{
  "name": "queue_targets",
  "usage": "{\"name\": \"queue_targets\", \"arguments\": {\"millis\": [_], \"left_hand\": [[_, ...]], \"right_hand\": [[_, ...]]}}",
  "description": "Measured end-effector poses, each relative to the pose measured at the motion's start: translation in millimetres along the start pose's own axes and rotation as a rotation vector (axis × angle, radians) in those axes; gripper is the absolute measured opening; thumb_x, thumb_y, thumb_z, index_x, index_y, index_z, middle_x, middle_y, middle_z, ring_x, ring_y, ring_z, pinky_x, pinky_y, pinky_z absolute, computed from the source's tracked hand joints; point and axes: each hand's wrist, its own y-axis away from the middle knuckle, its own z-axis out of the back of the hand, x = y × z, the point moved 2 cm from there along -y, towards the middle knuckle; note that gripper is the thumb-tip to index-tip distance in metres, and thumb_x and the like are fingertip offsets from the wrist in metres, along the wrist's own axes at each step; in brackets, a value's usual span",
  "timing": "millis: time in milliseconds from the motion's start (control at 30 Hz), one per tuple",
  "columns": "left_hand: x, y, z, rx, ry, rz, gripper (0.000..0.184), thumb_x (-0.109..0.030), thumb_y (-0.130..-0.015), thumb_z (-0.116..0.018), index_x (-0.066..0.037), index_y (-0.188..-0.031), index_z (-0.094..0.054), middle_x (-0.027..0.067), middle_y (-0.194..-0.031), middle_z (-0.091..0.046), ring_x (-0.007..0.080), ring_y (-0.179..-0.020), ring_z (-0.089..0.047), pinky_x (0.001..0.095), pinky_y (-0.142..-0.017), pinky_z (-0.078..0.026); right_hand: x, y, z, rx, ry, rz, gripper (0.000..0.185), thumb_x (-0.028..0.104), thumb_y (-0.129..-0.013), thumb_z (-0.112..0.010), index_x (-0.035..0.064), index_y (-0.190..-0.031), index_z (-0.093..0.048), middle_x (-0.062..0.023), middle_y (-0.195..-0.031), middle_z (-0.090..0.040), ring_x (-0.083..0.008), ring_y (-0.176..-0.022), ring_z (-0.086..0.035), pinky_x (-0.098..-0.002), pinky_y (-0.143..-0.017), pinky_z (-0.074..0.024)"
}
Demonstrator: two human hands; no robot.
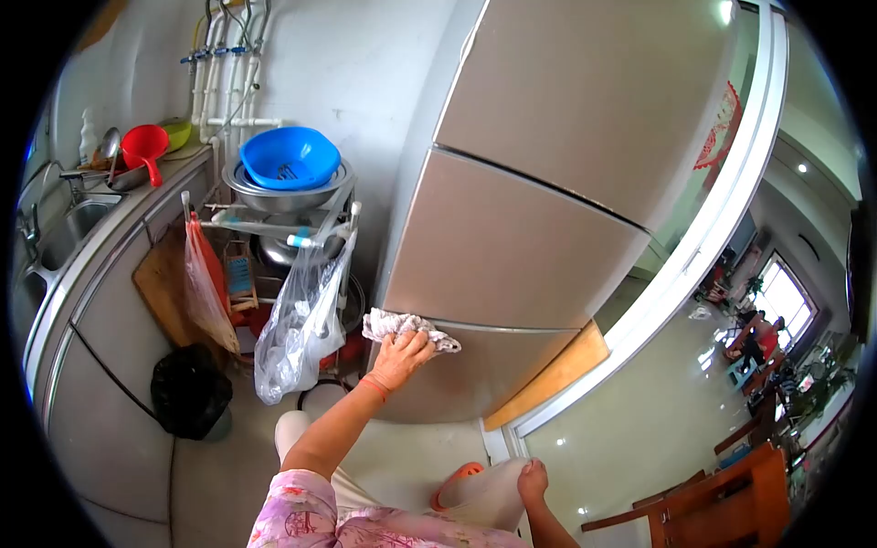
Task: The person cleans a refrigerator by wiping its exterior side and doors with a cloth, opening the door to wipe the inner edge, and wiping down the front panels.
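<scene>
Left hand (402, 359) is gripping crumpled cloth (389, 323) against refrigerator's lower door (484, 374), long axis running roughly 9-to-3. Right hand (533, 480) is sitting farther off, cloth lying at its 11 o'clock; can't tell if open or closed.

Your left hand (406, 356) is on a cloth (393, 324), up against the front of the fridge (512, 242). Just left of that hand, a plastic bag (297, 342) hangs from a rack (354, 214). Up past the bag, a basin (290, 155) sits in a bowl (283, 201) on top of the rack. Farther left are a bin (192, 388) on the floor and a sink (87, 219) in the counter (130, 201). Your right hand (533, 479) is at your knee, with a slipper (448, 484) to its left and the door frame (708, 239) ahead.
</scene>
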Motion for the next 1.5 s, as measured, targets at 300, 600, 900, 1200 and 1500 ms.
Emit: {"name": "queue_targets", "arguments": {"millis": [300, 600, 900, 1200, 1500], "left_hand": [[6.9, 97.4, -39.8, 0.344, 0.321, 0.355, 0.050, -0.006, -0.064, -0.068, -0.018, -0.111, -0.058, 0.0039, -0.112, -0.056, 0.0251, -0.107, -0.052, 0.0433, -0.082, -0.045], [71.6, 94.9, 30.6, -0.345, 0.879, 1.248, 0.068, -0.006, -0.064, -0.057, 0.004, -0.130, -0.045, 0.0222, -0.127, -0.053, 0.0313, -0.121, -0.050, 0.0343, -0.102, -0.037], [91.4, 15.4, -17.6, -0.447, 1.431, 1.123, 0.062, -0.023, -0.080, -0.066, -0.002, -0.134, -0.044, 0.0114, -0.114, -0.059, 0.0176, -0.101, -0.056, 0.0282, -0.089, -0.044], [72.5, 32.8, -54.8, -0.566, 1.398, 1.231, 0.049, -0.004, -0.075, -0.056, -0.002, -0.123, -0.050, 0.0050, -0.104, -0.059, 0.0152, -0.095, -0.055, 0.0268, -0.085, -0.044], [72.2, 65.0, -75.9, -0.449, 1.045, 1.374, 0.057, -0.006, -0.070, -0.063, -0.008, -0.126, -0.050, 0.0151, -0.104, -0.064, 0.0221, -0.095, -0.061, 0.0311, -0.085, -0.047]], "right_hand": [[72.0, 65.0, 12.4, 0.046, 0.195, 0.097, 0.058, 0.027, -0.079, -0.059, 0.0026, -0.130, -0.045, -0.0278, -0.141, -0.030, -0.0484, -0.130, -0.024, -0.0599, -0.105, -0.0203], [94.3, 71.5, 28.5, 0.054, 0.249, 0.208, 0.066, 0.028, -0.073, -0.065, 0.0032, -0.131, -0.045, -0.0225, -0.140, -0.037, -0.0398, -0.129, -0.032, -0.0548, -0.102, -0.0263], [54.0, 38.0, 3.4, -0.048, 0.058, -0.064, 0.068, 0.029, -0.080, -0.064, 0.0028, -0.136, -0.037, -0.0239, -0.142, -0.033, -0.0411, -0.130, -0.033, -0.0492, -0.105, -0.0320], [67.1, 36.0, 1.8, -0.019, 0.082, -0.002, 0.067, 0.028, -0.081, -0.063, 0.0029, -0.137, -0.035, -0.0258, -0.141, -0.033, -0.0429, -0.128, -0.034, -0.0499, -0.104, -0.0324], [68.4, 35.5, 1.5, -0.006, 0.078, -0.018, 0.067, 0.029, -0.081, -0.063, 0.0030, -0.137, -0.036, -0.0254, -0.141, -0.033, -0.0428, -0.127, -0.034, -0.0501, -0.104, -0.0323]]}}
